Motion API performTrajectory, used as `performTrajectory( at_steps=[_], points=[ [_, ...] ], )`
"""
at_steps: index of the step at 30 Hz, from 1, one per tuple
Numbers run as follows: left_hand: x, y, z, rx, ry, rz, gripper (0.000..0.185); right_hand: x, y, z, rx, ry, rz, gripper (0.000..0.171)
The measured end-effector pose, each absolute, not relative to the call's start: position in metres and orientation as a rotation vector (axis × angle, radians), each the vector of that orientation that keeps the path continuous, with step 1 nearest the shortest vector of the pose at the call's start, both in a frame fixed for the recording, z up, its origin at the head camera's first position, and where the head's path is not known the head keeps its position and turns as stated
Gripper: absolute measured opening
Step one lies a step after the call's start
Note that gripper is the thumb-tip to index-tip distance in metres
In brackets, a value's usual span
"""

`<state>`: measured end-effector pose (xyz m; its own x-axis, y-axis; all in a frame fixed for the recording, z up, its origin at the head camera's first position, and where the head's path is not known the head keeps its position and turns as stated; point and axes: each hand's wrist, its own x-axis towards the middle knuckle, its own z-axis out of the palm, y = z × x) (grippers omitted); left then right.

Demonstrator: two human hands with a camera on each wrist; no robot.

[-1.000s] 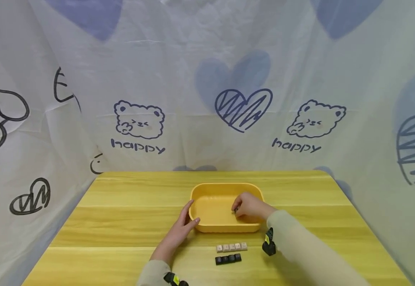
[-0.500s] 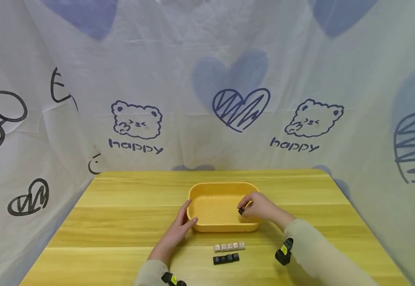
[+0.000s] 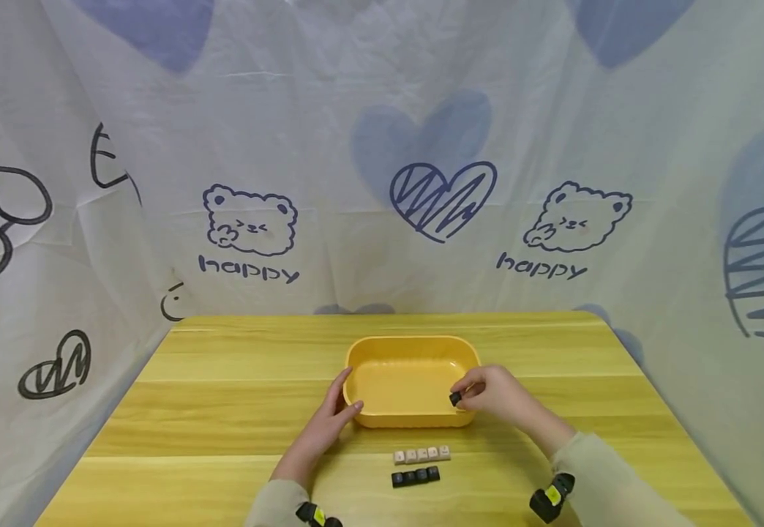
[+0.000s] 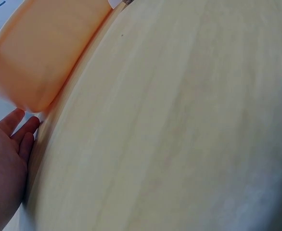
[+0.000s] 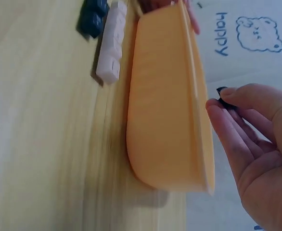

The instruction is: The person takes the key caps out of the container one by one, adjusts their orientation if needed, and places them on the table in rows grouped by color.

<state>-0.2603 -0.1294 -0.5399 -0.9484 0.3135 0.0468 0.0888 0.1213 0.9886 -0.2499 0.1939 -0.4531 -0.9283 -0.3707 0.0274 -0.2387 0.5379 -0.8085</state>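
A shallow yellow plastic tray (image 3: 415, 421) stands on the wooden table. My left hand (image 3: 329, 424) rests against its left end, thumb on the near rim and fingers along the side. Over the tray's right front corner, my right hand (image 3: 497, 395) pinches a black keycap (image 3: 456, 398) between thumb and fingertips. The right wrist view shows that keycap (image 5: 224, 98) above the rim. In front of the tray lie a row of white keycaps (image 3: 421, 455) and, nearer, a row of black keycaps (image 3: 416, 476).
The wooden table (image 3: 224, 424) runs out to both sides of the tray. Behind and beside it hangs a pale cloth (image 3: 349, 249) with hearts, bears and lettering.
My right hand has risen from inside the tray and moved right and toward the front, bringing the black keycap along. The left hand stays at the tray's left end.
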Motion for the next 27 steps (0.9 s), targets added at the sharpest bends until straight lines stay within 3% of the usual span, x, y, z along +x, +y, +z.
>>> performTrajectory(
  at_steps=[7, 17, 27],
  points=[
    [-0.260, -0.131, -0.543, 0.395, 2.213, 1.939, 0.071, -0.226, 0.188, -0.451, -0.401, 2.543, -1.464, 0.018],
    [-0.260, -0.131, -0.541, 0.420, 2.224, 1.932, 0.071, -0.201, 0.187, -0.471, -0.536, 2.646, -1.407, 0.018],
    [-0.259, -0.130, -0.537, 0.412, 2.224, 1.922, 0.071, -0.190, 0.189, -0.496, -0.496, 2.607, -1.321, 0.016]
  ],
)
